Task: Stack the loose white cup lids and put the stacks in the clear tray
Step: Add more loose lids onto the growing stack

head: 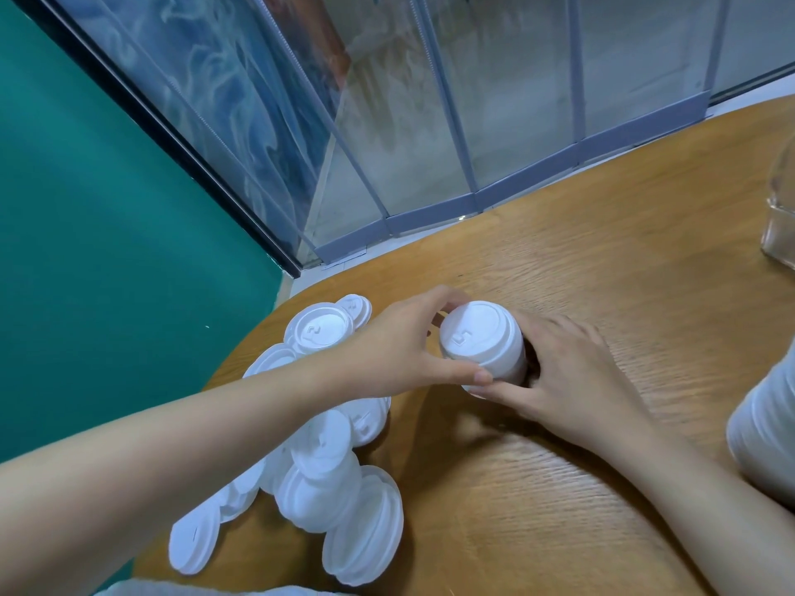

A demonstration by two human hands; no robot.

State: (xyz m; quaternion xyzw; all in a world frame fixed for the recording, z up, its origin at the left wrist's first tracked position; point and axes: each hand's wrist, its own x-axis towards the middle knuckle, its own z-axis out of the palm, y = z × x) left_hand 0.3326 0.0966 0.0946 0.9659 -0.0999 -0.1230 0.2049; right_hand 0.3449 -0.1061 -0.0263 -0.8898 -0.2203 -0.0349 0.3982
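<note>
Head view: both the left hand (pixel 400 350) and right hand (pixel 572 380) grip one lid stack (pixel 484 344) standing on the table (pixel 602 260). Loose lids (pixel 318 458) remain heaped; clear tray (pixel 781 225) appears unfilled.

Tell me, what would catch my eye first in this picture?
Probably the stack of white lids near the middle of the wooden table, gripped between the left hand and the right hand. Next, the messy heap of loose lids spilling toward the table's near-left edge, partly under the left forearm.
</note>
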